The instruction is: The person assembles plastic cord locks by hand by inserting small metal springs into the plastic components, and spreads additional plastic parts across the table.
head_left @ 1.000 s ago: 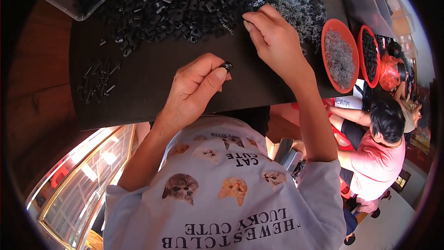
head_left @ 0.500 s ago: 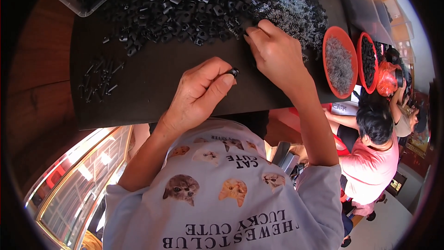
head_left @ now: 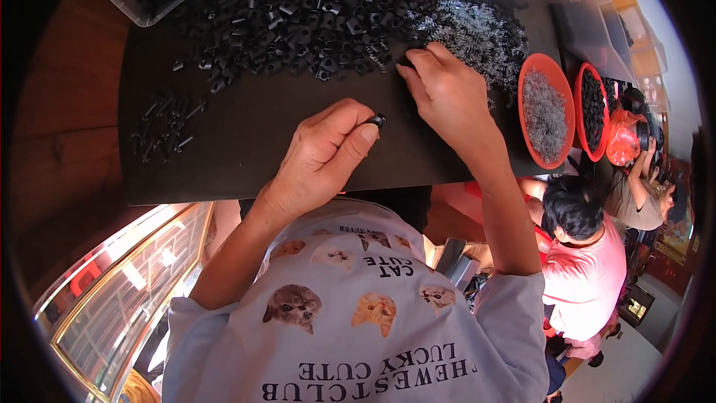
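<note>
Fingertips of the left hand (head_left: 321,160) pinch a small black part (head_left: 376,120). Right hand (head_left: 447,93), fingers curled narrow, rests at two o'clock, nearer the heap of black parts (head_left: 298,7) at twelve o'clock on the dark desk (head_left: 246,149).

Two red bowls (head_left: 550,67) (head_left: 589,78), two working hands (head_left: 321,153) (head_left: 447,93), one black mat (head_left: 246,142), two neighbouring people (head_left: 589,269) (head_left: 634,194).

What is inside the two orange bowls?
The nearer orange bowl holds a heap of tiny silvery metal bits. The farther orange bowl holds small black pieces. The heaps cover the bottoms of both bowls, so what lies underneath cannot be seen.
</note>
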Action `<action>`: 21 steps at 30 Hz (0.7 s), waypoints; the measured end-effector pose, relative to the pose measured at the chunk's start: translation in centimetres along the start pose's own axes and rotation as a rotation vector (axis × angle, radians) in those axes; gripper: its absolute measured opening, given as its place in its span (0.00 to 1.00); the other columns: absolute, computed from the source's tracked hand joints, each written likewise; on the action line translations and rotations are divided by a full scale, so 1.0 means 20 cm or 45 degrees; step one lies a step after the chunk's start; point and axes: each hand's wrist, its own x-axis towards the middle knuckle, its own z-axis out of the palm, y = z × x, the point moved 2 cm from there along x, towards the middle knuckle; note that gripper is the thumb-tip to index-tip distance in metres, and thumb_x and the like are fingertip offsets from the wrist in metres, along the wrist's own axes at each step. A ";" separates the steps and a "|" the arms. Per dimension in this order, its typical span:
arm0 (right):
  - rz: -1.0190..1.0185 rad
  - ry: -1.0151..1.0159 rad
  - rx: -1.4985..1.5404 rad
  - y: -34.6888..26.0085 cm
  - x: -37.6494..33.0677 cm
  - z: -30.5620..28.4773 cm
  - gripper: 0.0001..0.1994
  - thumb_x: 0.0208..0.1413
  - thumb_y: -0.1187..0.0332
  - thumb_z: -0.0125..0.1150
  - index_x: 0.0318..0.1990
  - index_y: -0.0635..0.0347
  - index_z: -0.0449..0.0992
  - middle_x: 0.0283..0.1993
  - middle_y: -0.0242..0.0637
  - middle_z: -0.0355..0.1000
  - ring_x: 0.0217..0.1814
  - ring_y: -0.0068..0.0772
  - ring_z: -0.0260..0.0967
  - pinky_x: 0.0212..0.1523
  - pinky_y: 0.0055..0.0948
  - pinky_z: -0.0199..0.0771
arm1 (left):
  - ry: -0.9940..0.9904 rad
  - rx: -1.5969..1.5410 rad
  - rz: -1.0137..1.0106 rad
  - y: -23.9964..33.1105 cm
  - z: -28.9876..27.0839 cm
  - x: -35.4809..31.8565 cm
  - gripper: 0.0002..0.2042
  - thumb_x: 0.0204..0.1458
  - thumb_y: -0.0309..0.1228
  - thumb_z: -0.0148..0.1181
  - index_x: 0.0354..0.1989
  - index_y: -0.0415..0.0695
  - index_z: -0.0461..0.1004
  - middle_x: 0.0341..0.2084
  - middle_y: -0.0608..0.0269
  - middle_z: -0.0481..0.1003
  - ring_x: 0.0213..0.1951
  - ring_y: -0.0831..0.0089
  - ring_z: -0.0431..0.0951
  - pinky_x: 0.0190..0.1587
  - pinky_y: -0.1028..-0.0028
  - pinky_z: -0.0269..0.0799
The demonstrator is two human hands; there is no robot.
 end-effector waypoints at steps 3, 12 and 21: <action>-0.002 -0.024 -0.016 0.01 0.00 0.01 0.07 0.53 0.70 0.63 0.30 0.62 0.72 0.31 0.39 0.69 0.29 0.46 0.73 0.27 0.41 0.73 | -0.001 0.136 0.046 0.02 0.01 0.01 0.05 0.61 0.25 0.55 0.37 0.36 0.71 0.26 0.62 0.69 0.26 0.74 0.69 0.30 0.73 0.66; 0.023 -0.026 0.468 -0.02 -0.01 -0.05 0.06 0.51 0.76 0.64 0.31 0.62 0.71 0.30 0.36 0.69 0.27 0.38 0.72 0.27 0.34 0.72 | -0.014 -0.083 -0.234 0.04 0.00 0.03 0.08 0.63 0.29 0.54 0.36 0.36 0.71 0.26 0.63 0.73 0.25 0.79 0.72 0.29 0.77 0.70; 0.417 -0.236 1.485 -0.08 -0.07 -0.15 0.04 0.58 0.74 0.62 0.34 0.63 0.73 0.27 0.26 0.71 0.26 0.13 0.64 0.26 0.16 0.64 | -0.056 -0.309 -0.261 0.04 0.00 0.02 0.11 0.65 0.34 0.51 0.37 0.38 0.73 0.27 0.67 0.74 0.27 0.83 0.71 0.30 0.80 0.70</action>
